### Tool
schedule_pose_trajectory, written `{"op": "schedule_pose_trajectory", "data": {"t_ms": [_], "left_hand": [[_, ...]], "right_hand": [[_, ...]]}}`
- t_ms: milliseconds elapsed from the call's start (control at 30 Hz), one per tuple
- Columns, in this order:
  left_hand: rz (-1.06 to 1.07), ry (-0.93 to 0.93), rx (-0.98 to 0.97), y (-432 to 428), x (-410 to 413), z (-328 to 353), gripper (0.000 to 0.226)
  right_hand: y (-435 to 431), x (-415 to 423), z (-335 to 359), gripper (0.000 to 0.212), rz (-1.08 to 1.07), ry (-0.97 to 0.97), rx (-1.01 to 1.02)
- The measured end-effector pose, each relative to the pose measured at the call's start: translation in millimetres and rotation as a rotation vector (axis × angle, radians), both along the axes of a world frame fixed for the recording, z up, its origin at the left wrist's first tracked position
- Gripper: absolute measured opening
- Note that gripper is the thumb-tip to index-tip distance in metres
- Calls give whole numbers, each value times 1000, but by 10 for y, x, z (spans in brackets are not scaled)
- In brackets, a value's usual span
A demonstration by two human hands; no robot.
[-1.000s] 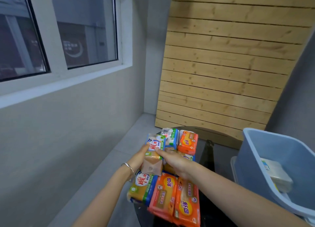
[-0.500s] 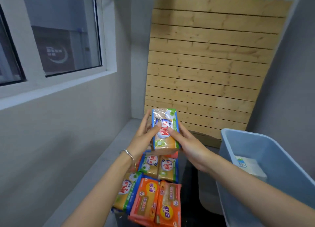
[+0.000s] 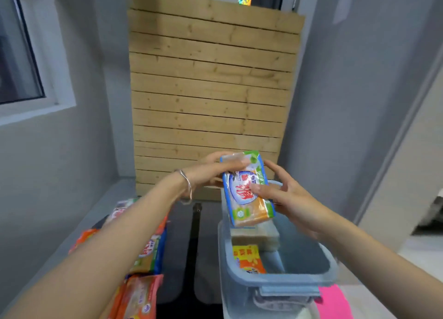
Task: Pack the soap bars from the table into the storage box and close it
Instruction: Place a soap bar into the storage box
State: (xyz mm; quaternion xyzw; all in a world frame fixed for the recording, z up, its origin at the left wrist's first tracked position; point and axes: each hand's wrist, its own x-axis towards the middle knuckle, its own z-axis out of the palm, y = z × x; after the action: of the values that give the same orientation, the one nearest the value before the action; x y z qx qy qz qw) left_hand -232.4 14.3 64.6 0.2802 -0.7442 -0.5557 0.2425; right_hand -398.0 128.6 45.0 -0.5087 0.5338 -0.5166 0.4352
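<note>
I hold a blue-and-green wrapped soap pack (image 3: 248, 189) over the open blue storage box (image 3: 282, 279). My left hand (image 3: 211, 172) grips the pack's top end, and my right hand (image 3: 280, 196) holds its lower right side with the thumb across the label. Inside the box lie a pale soap bar (image 3: 259, 236) and an orange-and-yellow pack (image 3: 248, 258). More wrapped soap packs (image 3: 143, 270) lie on the table at the lower left, partly hidden by my left forearm.
A slatted wooden panel (image 3: 211, 91) leans against the back wall. A window (image 3: 21, 55) is at the left. A pink sheet (image 3: 333, 302) lies beside the box at the lower right. A dark gap (image 3: 191, 246) runs between the soap packs and the box.
Both hands have carried the soap pack from above the pile on the left rightwards to above the box. The view has turned right, bringing the box's inside into sight.
</note>
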Motion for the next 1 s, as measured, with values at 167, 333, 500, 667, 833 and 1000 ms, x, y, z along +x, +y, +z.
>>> {"op": "schedule_pose_trajectory", "data": {"t_ms": [167,333,500,667,833,1000], "left_hand": [[-232,-215,-96,-17,-517,-37,33],[-239,-238,-74,-91,-846,-265,35],[-276,-428,-54,-180,-993,-562,24],[-392,-663,-15,-142,-1126,-794,44],[-556,-868,-47,-47,-1278,-928,39],[-679,-1020,-35,-18,-1334,-1048,25]], "right_hand": [[240,-485,-200,86,-15,81,28],[342,-823,-394,54,-156,125,21],[334,-963,-685,35,-301,204,88],[262,-903,-792,46,-287,198,141],[246,-908,-808,45,-280,182,134],[232,-939,-862,42,-259,145,145]]}}
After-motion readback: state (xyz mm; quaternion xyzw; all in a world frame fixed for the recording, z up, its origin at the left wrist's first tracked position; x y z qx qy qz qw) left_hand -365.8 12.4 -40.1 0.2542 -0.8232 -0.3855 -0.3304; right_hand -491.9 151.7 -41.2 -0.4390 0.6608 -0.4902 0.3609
